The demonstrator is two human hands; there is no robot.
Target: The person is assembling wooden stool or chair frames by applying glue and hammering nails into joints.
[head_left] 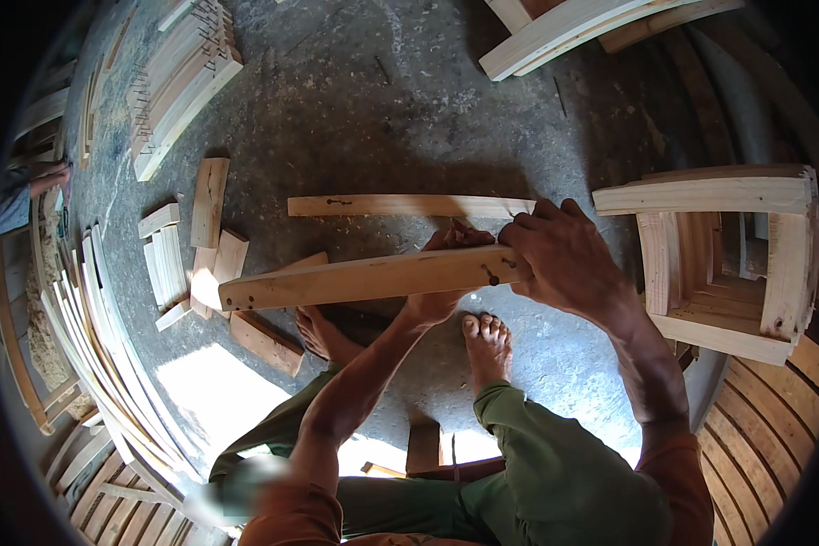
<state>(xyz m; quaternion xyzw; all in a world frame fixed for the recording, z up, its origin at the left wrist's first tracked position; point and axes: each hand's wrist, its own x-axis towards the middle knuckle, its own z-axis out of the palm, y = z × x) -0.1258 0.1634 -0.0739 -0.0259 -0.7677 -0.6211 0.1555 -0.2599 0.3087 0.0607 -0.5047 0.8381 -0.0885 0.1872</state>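
Observation:
A pale wooden board (364,279) is held up across the middle, slightly tilted, its right end higher in the view. Two nails (490,274) stick out near its right end, and dark nail heads show at its left end. My left hand (439,303) grips it from below, right of its middle, with fingers curled up behind. My right hand (569,259) is closed round the board's right end. Just beyond runs a thin wooden strip (400,206) with a nail on it; its right end meets my right fingers, and I cannot tell whether they touch.
On the left lie short wood blocks (209,200), long thin slats (109,355) and a stack of nail-studded boards (187,91). An open wooden frame (701,198) stands at the right, more joined boards (564,36) at the far right. My bare feet (488,344) rest on the concrete floor.

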